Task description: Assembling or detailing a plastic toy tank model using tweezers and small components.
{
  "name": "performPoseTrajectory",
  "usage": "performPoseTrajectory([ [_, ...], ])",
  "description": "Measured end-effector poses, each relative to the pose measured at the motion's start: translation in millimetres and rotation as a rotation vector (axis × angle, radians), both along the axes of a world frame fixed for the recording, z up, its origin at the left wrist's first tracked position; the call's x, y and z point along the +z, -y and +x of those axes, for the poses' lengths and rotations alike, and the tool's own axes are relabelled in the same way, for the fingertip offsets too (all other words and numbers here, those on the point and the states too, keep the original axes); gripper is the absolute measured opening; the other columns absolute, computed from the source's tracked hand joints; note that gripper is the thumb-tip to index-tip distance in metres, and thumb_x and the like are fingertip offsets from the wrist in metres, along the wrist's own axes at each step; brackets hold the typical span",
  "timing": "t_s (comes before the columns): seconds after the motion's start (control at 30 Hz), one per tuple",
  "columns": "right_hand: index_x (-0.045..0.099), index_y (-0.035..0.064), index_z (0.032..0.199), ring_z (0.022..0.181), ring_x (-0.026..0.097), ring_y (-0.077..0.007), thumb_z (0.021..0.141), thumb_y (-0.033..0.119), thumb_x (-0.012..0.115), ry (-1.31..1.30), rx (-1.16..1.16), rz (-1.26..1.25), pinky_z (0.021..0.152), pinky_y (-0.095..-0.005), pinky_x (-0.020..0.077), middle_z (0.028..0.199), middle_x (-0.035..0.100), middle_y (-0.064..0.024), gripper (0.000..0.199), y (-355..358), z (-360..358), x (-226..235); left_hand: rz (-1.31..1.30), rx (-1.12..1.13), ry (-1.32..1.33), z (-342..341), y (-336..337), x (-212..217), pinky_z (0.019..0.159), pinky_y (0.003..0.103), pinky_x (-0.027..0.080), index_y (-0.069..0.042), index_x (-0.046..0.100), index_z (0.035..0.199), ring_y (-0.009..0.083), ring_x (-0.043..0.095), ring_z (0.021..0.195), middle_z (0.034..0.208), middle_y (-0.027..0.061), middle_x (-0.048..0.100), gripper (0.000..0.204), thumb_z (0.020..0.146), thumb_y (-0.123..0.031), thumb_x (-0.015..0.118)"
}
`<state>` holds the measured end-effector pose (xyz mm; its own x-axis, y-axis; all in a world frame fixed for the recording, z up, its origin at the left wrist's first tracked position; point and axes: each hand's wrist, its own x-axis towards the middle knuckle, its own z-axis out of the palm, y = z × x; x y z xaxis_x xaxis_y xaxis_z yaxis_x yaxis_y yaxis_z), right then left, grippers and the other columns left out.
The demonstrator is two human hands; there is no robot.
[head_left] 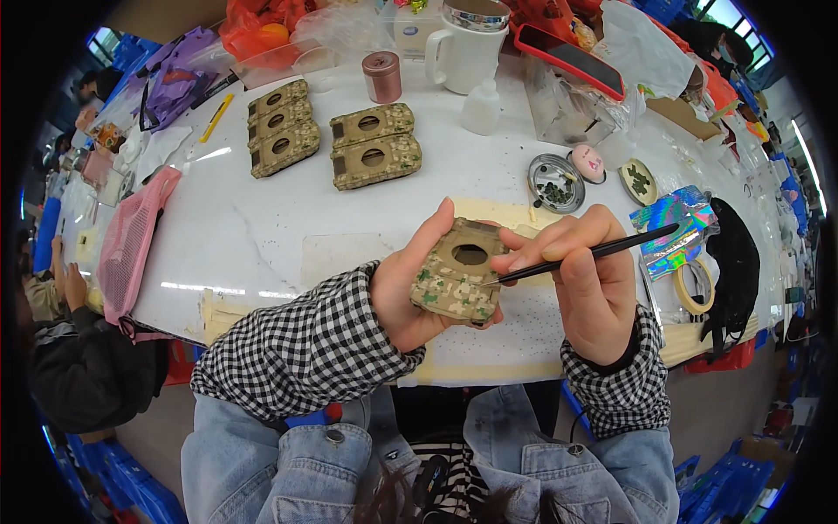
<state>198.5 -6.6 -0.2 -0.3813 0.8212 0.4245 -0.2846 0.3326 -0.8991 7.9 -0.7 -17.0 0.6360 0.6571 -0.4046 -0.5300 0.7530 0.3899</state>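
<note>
My left hand (403, 293) is wrapped round a tan camouflage-patterned plastic hull (441, 295) with a round hole in its upper face, holding it tilted up over the table. Between the fingers of my right hand (594, 288) is a pair of black pointed tweezers (611, 247). Its tip touches or hovers just above the hull's patterned face, below the hole; I cannot tell which. Whether a small piece sits in the tip is too small to make out. Beyond my hands lie more such hulls, two side by side (375, 162) and several in a row (284, 144).
Right of the hulls are a metal dish of dark green bits (552, 194), a pink lid (587, 163), a small oval dish (640, 181) and a tape roll (694, 288). A white mug (467, 57), dropper bottle (482, 106) and red-cased phone (572, 61) stand farther back. A pink mesh pouch (138, 244) is left.
</note>
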Motion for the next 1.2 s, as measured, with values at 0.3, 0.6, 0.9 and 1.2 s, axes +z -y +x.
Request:
performPoseTrajectory([
  [0.3,0.046,0.0003,0.102,0.086,0.061,-0.016,0.101,0.019,0.046,-0.002,0.009,0.025,0.105,-0.0415,0.0395,0.099,0.066,-0.0175,0.019,-1.0,0.6,-1.3,-0.036,-0.003,0.036,0.0,-1.3,-0.6,0.049,0.034,0.048,-0.014,0.052,0.12,0.0283,0.061,0.06,0.096,0.0151,0.062,0.058,0.098,-0.061,0.026],
  [0.6,0.046,0.0002,0.102,0.087,0.062,-0.0169,0.101,0.02,0.046,-0.019,0.009,0.002,0.104,-0.041,0.0398,0.099,0.065,-0.0174,0.019,0.2,-1.0,-0.8,-0.035,-0.001,0.051,-1.0,-1.1,-3.3,0.048,0.034,0.047,-0.014,0.053,0.12,0.0287,0.061,0.059,0.096,0.0154,0.062,0.058,0.098,-0.06,0.026],
  [0.9,0.047,0.0003,0.099,0.091,0.064,-0.0201,0.101,0.017,0.046,-0.039,0.007,-0.025,0.104,-0.0413,0.0406,0.095,0.064,-0.0156,0.017,0.0,-0.9,-1.0,-0.038,0.001,0.028,-0.7,-1.2,-2.0,0.048,0.034,0.047,-0.013,0.054,0.119,0.0284,0.061,0.059,0.095,0.0152,0.063,0.058,0.098,-0.06,0.026],
  [1.2,0.045,0.0019,0.1,0.093,0.066,-0.026,0.101,0.021,0.044,0.035,-0.017,0.02,0.103,-0.0456,0.0415,0.093,0.061,-0.0143,0.019,0.9,-1.5,0.7,-0.043,-0.002,0.033,-1.2,-1.4,-3.0,0.048,0.034,0.047,-0.012,0.054,0.117,0.0281,0.062,0.059,0.094,0.015,0.063,0.059,0.098,-0.06,0.026],
])
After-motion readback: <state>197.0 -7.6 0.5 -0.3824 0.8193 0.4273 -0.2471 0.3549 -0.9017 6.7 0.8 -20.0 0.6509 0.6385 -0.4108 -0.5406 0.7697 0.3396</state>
